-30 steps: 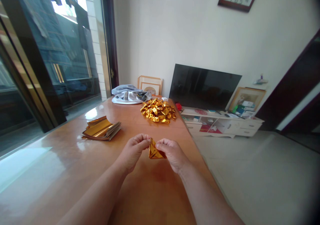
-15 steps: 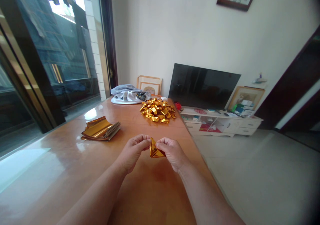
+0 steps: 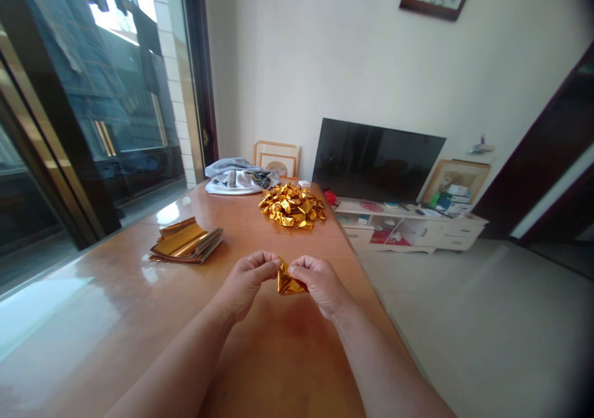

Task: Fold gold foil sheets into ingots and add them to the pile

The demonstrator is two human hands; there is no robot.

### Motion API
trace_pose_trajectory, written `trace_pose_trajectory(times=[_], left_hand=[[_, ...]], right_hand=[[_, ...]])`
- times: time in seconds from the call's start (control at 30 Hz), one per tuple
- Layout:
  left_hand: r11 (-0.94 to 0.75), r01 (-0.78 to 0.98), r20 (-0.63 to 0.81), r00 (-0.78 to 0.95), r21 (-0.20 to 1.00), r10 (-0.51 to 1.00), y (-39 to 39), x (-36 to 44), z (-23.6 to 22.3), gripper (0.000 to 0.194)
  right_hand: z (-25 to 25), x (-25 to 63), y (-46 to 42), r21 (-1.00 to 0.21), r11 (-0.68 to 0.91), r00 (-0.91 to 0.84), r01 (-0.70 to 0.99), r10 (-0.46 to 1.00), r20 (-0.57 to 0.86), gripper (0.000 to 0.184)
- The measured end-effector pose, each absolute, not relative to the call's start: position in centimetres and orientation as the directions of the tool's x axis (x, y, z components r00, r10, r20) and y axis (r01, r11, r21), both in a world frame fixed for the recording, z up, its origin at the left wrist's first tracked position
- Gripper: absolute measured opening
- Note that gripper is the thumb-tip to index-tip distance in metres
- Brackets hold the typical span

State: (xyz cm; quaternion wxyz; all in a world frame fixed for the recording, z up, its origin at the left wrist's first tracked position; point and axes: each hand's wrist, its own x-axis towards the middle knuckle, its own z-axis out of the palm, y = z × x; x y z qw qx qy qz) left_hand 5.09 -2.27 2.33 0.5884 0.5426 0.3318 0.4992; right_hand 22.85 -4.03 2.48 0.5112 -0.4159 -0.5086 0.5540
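A partly folded piece of gold foil paper is held between my two hands above the table. My left hand pinches its upper left corner between thumb and fingers. On the other side, my right hand grips its right part, thumb on top; the fingers behind the paper are hidden. Beyond my hands lies a heap of folded gold paper pieces. A stack of flat gold foil sheets, its top sheets curling up, rests to the left of my hands.
The glossy wooden table has its right edge close beside my right forearm. Bunched grey cloth lies at its far end. A television on a white cabinet stands beyond, and a glass sliding door is at left.
Both hands keep hold of the gold foil paper in nearly the same place. The paper has shifted slightly, and its front face looks a little flatter.
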Motion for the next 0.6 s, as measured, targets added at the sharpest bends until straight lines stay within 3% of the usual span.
trace_pose_trajectory(times=[0.6], left_hand=[[-0.159,-0.14,0.188,0.228,0.977,0.955,-2.06,5.29,2.18,0.026]], right_hand=[[2.71,22.94,-4.24,-0.991,0.096,-0.133,-0.092,0.985,0.107,0.026]])
